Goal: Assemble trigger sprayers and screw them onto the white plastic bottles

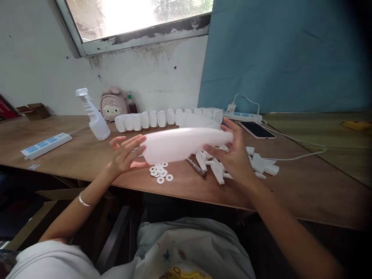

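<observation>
A white plastic bottle (177,144) without a spray head lies sideways in the air above the table, held between both my hands. My left hand (127,155) grips its broad base end. At the narrow neck end, my right hand (229,149) closes with thumb and fingers. Below the bottle is a small pile of white ring washers (160,171). White trigger spray heads (216,170) lie heaped under and beside my right hand, partly hidden by it. A clear, slim pen-like item (197,167) rests between the washers and the heads.
Several white bottles (153,119) lie in a row at the back. A complete spray bottle (97,120) stands left, near a power strip (46,145) and a pink bag (112,104). At right are a phone (257,130), a second power strip (244,117) and a white cable (305,155).
</observation>
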`<action>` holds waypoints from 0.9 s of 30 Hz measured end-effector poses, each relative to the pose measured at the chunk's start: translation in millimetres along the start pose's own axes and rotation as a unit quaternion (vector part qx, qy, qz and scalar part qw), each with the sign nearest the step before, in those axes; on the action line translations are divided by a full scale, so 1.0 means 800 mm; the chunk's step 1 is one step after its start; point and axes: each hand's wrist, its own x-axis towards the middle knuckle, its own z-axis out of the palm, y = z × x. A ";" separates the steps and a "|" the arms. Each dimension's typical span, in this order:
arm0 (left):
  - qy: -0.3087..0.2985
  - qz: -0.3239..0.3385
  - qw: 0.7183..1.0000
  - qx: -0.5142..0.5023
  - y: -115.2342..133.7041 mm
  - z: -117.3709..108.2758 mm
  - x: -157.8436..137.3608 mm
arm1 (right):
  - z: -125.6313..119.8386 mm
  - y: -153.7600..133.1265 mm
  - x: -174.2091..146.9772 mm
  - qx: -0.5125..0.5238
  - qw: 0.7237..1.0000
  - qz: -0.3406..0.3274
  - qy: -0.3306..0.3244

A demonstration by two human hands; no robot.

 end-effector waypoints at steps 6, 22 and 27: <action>0.042 0.093 0.985 -0.137 0.005 0.007 0.002 | -0.019 -0.001 0.012 0.090 0.993 0.057 -0.045; -0.130 -0.335 0.753 -0.552 -0.025 0.070 0.054 | 0.032 0.029 -0.001 0.229 0.962 0.124 -0.087; -0.025 -0.358 0.793 -0.493 -0.049 0.085 0.082 | 0.020 0.033 0.007 0.018 0.995 0.077 -0.061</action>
